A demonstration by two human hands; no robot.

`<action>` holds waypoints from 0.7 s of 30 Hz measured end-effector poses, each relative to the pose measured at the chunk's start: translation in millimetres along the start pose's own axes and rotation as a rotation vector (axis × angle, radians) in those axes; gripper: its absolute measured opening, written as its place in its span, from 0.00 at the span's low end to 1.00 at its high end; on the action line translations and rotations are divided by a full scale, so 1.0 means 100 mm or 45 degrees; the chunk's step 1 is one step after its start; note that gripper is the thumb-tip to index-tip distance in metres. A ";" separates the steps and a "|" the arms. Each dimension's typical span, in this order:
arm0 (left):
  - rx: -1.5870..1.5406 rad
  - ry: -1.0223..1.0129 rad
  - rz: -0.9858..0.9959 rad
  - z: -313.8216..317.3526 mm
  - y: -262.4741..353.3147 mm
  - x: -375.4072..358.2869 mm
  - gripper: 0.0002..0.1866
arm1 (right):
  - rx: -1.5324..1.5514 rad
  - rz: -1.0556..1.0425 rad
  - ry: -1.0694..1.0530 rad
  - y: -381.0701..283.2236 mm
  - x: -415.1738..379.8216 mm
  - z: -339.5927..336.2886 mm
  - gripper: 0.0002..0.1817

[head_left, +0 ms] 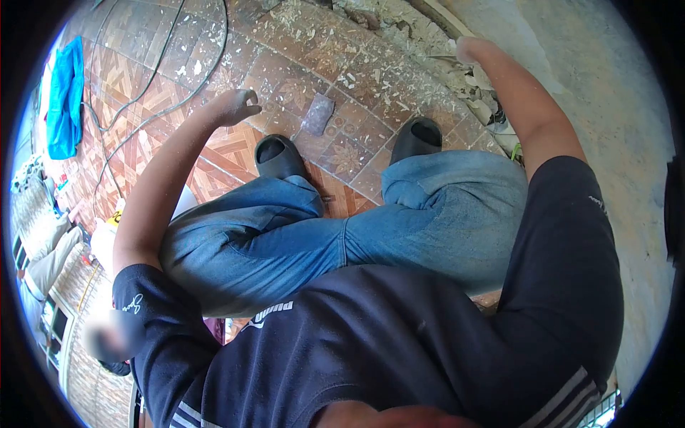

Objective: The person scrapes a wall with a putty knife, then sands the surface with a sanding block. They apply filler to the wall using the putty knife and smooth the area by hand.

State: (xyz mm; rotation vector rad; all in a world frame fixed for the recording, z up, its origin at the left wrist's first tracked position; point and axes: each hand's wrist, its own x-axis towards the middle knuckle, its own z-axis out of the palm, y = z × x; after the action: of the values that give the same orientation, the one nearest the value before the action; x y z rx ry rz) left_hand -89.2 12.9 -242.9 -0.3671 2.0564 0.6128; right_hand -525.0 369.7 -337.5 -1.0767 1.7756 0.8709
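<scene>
My left hand [237,107] hangs over the brown patterned floor tiles [235,153], its fingers curved with a gap at the thumb and nothing visible between them. To its right, a small greyish-purple packet [318,115] lies flat on the tiles. Farther off, my right hand [477,51] reaches to the broken strip of rubble [407,36] at the wall's base. Its fingers are hidden from this angle, and I cannot tell what it grips. Pale chips [382,89] are scattered over the tiles between both hands.
Dark slippers [280,158] are on my feet below the packet. A black cable [178,103] loops across the tiles on the left, near a bright blue cloth [66,100]. The bare grey wall [571,57] rises on the right. Another person [118,339] is at the lower left.
</scene>
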 end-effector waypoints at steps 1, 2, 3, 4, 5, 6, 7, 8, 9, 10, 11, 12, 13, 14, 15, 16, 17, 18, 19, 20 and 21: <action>0.015 0.020 0.016 0.02 -0.04 0.02 0.24 | -0.038 -0.004 0.017 0.06 0.35 0.12 0.19; 0.028 0.047 0.030 0.02 -0.06 0.05 0.24 | -0.081 -0.005 0.038 0.17 0.53 0.10 0.19; 0.017 0.051 0.036 0.01 -0.06 0.05 0.24 | 0.060 -0.050 0.063 0.07 0.29 -0.11 0.19; 0.009 0.056 0.027 0.00 -0.04 0.04 0.24 | 0.200 -0.094 0.092 -0.12 0.00 -0.37 0.18; 0.021 0.069 0.028 -0.02 -0.01 0.04 0.24 | 0.284 -0.070 0.033 -0.16 0.03 -0.48 0.17; 0.031 0.081 0.027 -0.03 0.02 0.02 0.24 | 0.370 -0.050 -0.026 -0.21 0.03 -0.57 0.16; 0.044 0.096 0.061 -0.04 0.04 0.02 0.24 | 0.612 0.062 -0.019 -0.25 0.03 -0.64 0.16; 0.041 0.107 0.076 -0.06 0.06 0.01 0.24 | 0.854 0.167 -0.006 -0.32 -0.04 -0.72 0.15; 0.049 0.114 0.083 -0.05 0.08 0.00 0.24 | 0.892 0.161 0.036 -0.36 -0.11 -0.80 0.14; 0.057 0.121 0.091 -0.05 0.09 0.00 0.24 | 0.929 0.153 0.078 -0.41 -0.17 -0.88 0.13; 0.040 0.117 0.080 -0.06 0.12 -0.03 0.24 | 0.751 0.042 0.147 -0.44 -0.23 -0.98 0.12; 0.045 0.121 0.080 -0.05 0.11 -0.02 0.24 | 0.367 -0.126 0.202 -0.40 -0.07 -1.03 0.12; 0.050 0.125 0.078 -0.02 0.10 0.00 0.23 | -0.021 -0.272 0.309 -0.37 0.08 -1.07 0.12; 0.052 0.127 0.073 -0.01 0.08 -0.01 0.23 | 0.108 -0.229 0.338 -0.35 0.00 -1.15 0.13; 0.022 0.125 0.072 -0.03 0.11 -0.05 0.23 | 0.239 -0.193 0.365 -0.37 -0.11 -1.19 0.14; 0.028 0.125 0.072 -0.04 0.12 -0.06 0.23 | 0.373 -0.163 0.386 -0.41 -0.20 -1.24 0.15; 0.036 0.117 0.072 -0.07 0.13 -0.08 0.23 | 0.312 -0.165 0.438 -0.42 -0.18 -1.26 0.15; 0.046 0.105 0.072 -0.09 0.15 -0.09 0.23 | 0.256 -0.167 0.488 -0.41 -0.17 -1.27 0.15; 0.030 0.086 0.035 -0.11 0.16 -0.09 0.24 | 0.204 -0.166 0.540 -0.39 -0.16 -1.26 0.15; 0.039 0.092 0.040 -0.11 0.17 -0.10 0.24 | 0.185 -0.167 0.525 -0.38 -0.14 -1.23 0.15; 0.052 0.099 0.046 -0.11 0.16 -0.09 0.24 | 0.169 -0.165 0.512 -0.35 -0.11 -1.19 0.16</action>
State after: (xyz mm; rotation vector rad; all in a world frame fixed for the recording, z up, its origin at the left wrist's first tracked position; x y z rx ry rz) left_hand -99.9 20.3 -225.3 -0.3356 2.1508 0.5859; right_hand -526.9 256.6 -285.8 -1.3303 2.0294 0.4713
